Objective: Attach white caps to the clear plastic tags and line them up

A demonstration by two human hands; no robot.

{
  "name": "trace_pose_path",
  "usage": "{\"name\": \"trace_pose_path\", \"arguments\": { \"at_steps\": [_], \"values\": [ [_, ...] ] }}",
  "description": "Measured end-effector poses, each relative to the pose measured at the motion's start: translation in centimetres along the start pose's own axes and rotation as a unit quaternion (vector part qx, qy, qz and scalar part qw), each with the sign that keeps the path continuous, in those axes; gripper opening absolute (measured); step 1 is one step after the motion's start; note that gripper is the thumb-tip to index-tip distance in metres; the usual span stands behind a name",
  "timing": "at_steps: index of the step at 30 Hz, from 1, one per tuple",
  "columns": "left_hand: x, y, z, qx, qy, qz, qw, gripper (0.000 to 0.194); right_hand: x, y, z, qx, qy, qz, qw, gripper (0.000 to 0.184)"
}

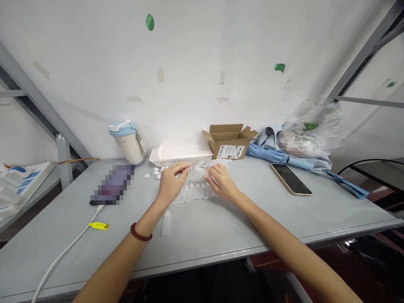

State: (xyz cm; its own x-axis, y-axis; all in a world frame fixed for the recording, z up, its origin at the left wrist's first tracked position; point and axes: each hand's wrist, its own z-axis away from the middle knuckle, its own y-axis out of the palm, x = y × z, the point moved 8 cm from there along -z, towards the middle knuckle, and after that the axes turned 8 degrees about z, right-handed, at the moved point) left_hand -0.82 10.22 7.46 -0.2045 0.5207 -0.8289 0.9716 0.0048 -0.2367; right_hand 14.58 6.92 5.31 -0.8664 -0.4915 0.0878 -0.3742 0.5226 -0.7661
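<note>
Your left hand [172, 181]: fingertips nearly together, contents can't be told | your right hand [223, 182]: pinching a translucent plastic sleeve [200, 170], frame centre | apparently done: sleeve row [193, 192] lined up just below | seemingly remaining: loose small white pieces [157, 172], left of centre

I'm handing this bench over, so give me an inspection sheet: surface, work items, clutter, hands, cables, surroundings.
Surface: grey tabletop.
Work items: row of translucent pieces; another piece lies nearer the front edge.
Clutter: cup, cardboard box, phone, blue umbrella, plastic bag.
Hands: left hand and right hand flank a clear part; grip unclear.
Cables: white cable to a pixelated device; red-yellow wires far left; black cable far right.
Surroundings: white wall with green stickers.
</note>
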Motion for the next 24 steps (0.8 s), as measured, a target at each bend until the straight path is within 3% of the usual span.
{"name": "trace_pose_path", "arguments": {
  "at_steps": [10, 24],
  "values": [
    [-0.1, -0.3, 0.0, -0.015, 0.024, -0.008, 1.0, 0.02, 0.0, -0.3, 0.1, -0.019, -0.002, -0.006, 1.0, 0.029],
    [-0.6, 1.1, 0.4, 0.042, 0.069, -0.002, 0.997, 0.016, 0.3, -0.3, 0.1, -0.018, -0.007, -0.005, 1.0, 0.033]
  ]
}}
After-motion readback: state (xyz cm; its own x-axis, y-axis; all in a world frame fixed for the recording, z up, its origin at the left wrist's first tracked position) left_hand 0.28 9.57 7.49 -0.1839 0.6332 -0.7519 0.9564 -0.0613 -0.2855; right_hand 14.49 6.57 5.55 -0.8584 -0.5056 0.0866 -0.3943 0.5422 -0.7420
